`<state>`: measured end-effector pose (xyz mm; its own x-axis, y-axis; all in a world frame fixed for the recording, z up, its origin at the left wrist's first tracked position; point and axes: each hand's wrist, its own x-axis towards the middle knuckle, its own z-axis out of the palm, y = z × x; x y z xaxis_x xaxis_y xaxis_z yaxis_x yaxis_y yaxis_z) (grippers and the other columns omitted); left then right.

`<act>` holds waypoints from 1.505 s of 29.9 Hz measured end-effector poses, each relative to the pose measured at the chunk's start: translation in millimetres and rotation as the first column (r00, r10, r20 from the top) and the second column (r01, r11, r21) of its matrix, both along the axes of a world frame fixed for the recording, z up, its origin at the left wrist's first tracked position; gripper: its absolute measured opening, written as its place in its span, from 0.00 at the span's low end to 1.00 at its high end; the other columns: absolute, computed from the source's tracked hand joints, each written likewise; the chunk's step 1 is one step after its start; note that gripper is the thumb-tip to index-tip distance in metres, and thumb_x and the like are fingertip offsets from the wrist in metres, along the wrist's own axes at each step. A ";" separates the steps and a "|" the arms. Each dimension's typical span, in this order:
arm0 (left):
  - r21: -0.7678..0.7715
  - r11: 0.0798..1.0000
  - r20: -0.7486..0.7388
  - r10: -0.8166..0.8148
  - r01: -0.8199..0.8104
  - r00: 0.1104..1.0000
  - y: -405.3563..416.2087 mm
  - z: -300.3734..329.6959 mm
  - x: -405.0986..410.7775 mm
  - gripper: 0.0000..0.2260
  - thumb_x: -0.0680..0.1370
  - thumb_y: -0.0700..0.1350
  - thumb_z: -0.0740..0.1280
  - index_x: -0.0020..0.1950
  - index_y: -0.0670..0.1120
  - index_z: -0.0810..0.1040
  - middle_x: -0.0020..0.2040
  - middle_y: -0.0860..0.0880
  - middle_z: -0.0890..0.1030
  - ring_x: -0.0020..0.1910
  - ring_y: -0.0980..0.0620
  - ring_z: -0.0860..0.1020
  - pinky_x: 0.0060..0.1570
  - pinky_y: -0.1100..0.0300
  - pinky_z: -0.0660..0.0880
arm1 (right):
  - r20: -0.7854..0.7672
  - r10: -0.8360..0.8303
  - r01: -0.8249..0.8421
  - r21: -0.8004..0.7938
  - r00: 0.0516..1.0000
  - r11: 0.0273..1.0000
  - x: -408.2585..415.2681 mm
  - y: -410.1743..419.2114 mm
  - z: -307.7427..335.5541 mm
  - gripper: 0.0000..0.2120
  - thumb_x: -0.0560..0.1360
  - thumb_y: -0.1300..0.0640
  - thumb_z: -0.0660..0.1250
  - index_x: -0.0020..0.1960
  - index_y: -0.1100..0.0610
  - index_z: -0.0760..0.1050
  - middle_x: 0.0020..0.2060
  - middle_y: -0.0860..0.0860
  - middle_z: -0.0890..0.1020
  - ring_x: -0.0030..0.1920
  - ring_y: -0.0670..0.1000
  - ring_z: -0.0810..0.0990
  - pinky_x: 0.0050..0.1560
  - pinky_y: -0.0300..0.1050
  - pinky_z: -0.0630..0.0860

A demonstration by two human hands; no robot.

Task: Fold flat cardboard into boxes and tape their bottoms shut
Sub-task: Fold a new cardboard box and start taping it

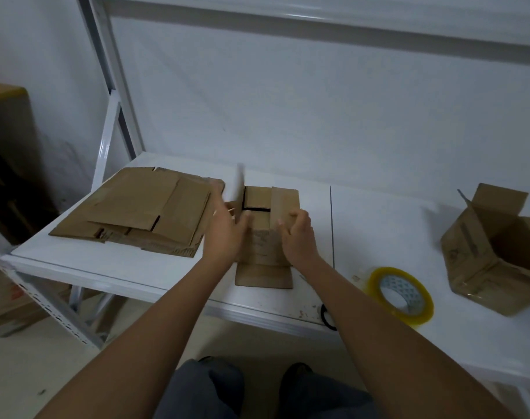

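A small cardboard box (265, 237) lies on the white table (378, 231) in front of me, its flaps partly folded over a dark gap. My left hand (226, 229) lies against the box's left side with fingers fairly straight. A pale blurred strip (238, 182) stands up just beyond those fingers; I cannot tell what it is or whether it is held. My right hand (298, 234) grips the box's right edge with curled fingers. A stack of flat cardboard (136, 207) lies to the left.
A yellow-edged roll of clear tape (401, 294) lies at the right near the table's front edge. Further right an assembled open box (496, 255) lies tilted. A black ring (326, 316) hangs at the front edge. White shelf posts (106, 140) rise at the left.
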<state>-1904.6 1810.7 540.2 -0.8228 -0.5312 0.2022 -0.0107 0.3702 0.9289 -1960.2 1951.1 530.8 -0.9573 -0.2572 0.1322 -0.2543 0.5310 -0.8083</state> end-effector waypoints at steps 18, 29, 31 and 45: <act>-0.668 0.661 0.455 -0.001 0.342 0.890 -1.8 -5.3 -10.5 0.29 0.81 0.61 0.47 0.79 0.50 0.48 0.79 0.49 0.47 0.77 0.48 0.42 0.72 0.45 0.35 | 0.066 0.147 -0.142 -0.078 0.987 0.987 -5.9 -0.3 18.7 0.18 0.82 0.59 0.52 0.71 0.59 0.62 0.69 0.56 0.67 0.69 0.54 0.66 0.65 0.42 0.62; -0.688 0.547 0.487 -0.140 0.477 0.862 -35.4 -0.8 -18.5 0.22 0.83 0.55 0.43 0.78 0.58 0.46 0.79 0.54 0.46 0.77 0.51 0.41 0.72 0.49 0.33 | 0.012 0.092 -0.093 0.087 0.996 0.992 -38.3 -6.5 16.1 0.21 0.81 0.53 0.59 0.71 0.58 0.63 0.68 0.56 0.63 0.66 0.55 0.68 0.65 0.45 0.66; -0.689 0.525 0.512 -0.135 0.500 0.848 -36.7 2.0 -21.0 0.21 0.84 0.54 0.43 0.78 0.58 0.47 0.79 0.54 0.46 0.77 0.51 0.41 0.72 0.50 0.34 | -0.044 0.064 -0.059 0.104 0.997 0.993 -39.0 -4.1 14.4 0.17 0.82 0.57 0.53 0.69 0.59 0.66 0.66 0.58 0.66 0.64 0.56 0.70 0.63 0.44 0.66; -0.616 0.521 0.514 -0.302 0.591 0.803 -9.1 12.8 -5.6 0.22 0.84 0.52 0.48 0.78 0.49 0.54 0.78 0.51 0.53 0.77 0.54 0.49 0.73 0.55 0.43 | -0.218 -0.028 0.033 0.019 0.975 0.999 18.7 16.4 0.4 0.14 0.81 0.58 0.58 0.63 0.61 0.74 0.55 0.58 0.73 0.51 0.53 0.75 0.52 0.40 0.70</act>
